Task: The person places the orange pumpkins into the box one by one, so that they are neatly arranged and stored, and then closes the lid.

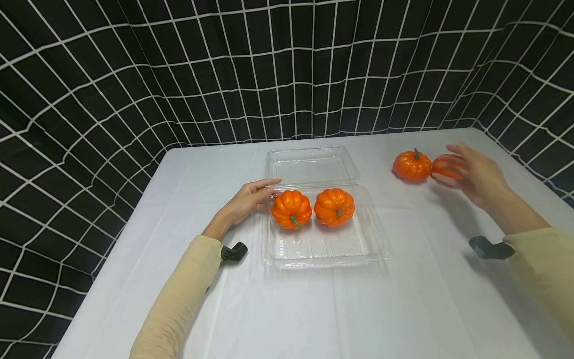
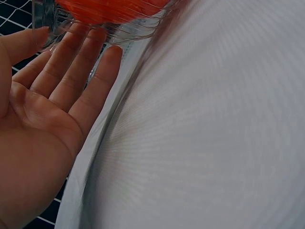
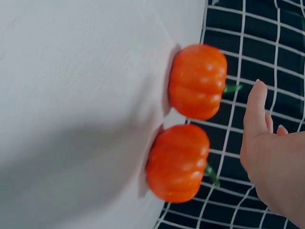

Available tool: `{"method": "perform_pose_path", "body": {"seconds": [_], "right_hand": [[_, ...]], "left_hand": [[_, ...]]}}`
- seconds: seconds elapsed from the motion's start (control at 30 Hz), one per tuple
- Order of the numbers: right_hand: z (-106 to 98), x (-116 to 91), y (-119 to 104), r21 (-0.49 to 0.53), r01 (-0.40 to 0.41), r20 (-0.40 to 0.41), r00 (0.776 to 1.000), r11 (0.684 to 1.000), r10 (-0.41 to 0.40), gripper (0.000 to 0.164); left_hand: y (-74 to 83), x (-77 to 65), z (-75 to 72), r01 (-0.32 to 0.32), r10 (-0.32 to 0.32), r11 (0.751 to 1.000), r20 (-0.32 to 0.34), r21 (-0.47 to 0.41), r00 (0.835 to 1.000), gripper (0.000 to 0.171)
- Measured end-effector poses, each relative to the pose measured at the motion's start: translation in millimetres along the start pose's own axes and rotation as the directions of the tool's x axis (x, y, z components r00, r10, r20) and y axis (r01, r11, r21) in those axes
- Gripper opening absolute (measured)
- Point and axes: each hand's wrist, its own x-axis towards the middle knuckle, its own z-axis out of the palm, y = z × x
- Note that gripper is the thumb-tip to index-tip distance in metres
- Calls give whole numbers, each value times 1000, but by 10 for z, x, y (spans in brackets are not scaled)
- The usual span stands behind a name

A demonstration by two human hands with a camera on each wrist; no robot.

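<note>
A clear plastic hinged container (image 1: 323, 247) lies with its lid (image 1: 309, 164) folded back. Inside it sit two small orange pumpkins, the left one (image 1: 291, 209) and the right one (image 1: 334, 207). My left hand (image 1: 246, 202) touches the container's left side with fairly straight fingers (image 2: 95, 98); its thumb is near the rim. At the right, two more pumpkins stand side by side on the table, one (image 1: 411, 166) in plain sight and another (image 1: 438, 168) partly hidden by my right hand (image 1: 482, 174). That hand hovers by them with loose fingers, apart from both pumpkins (image 3: 198, 81) in the right wrist view.
A white cloth (image 1: 314, 309) covers the table. Black walls with a white grid (image 1: 287, 75) rise behind the table and along both sides. A dark device (image 1: 234, 252) is strapped at the left wrist, and a similar one (image 1: 491, 248) at the right.
</note>
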Motion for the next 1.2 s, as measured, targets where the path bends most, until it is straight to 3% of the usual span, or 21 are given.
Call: {"method": "perform_pose_path", "body": {"seconds": [0.23,0.33,0.47,0.67,0.77,0.9,1.03,1.2], "right_hand": [[-172,27,14,152,-45,-178,981,987,72,62],[-225,31,6,181,-65,-257,960,981,111,66],[-280,13,2,168,-67,-296,948,983,115,71],[-328,-1,24,39,-70,-381,921,997,80,75],[-361,19,45,-15,-77,-417,906,997,64,62],[-481,129,100,-47,-104,-459,886,993,71,63],[-724,382,231,-138,-153,-492,868,979,66,90],[-1022,708,430,-345,-217,-485,874,913,24,110]], "left_hand": [[-4,-13,-10,0,0,1000,-2,-2,1000,45],[-9,-12,-13,2,-2,1000,-2,-6,1000,45],[-9,-11,-13,3,-3,1000,-2,-8,1000,45],[5,-16,-10,3,-3,1000,-10,-5,1000,44],[6,-14,-7,6,-6,1000,-10,-2,1000,44],[3,-10,-12,7,-7,1000,-7,2,1000,45],[-3,-11,-19,4,-4,1000,-8,4,1000,45],[-10,-10,-21,5,-5,1000,-5,9,1000,45]]}}
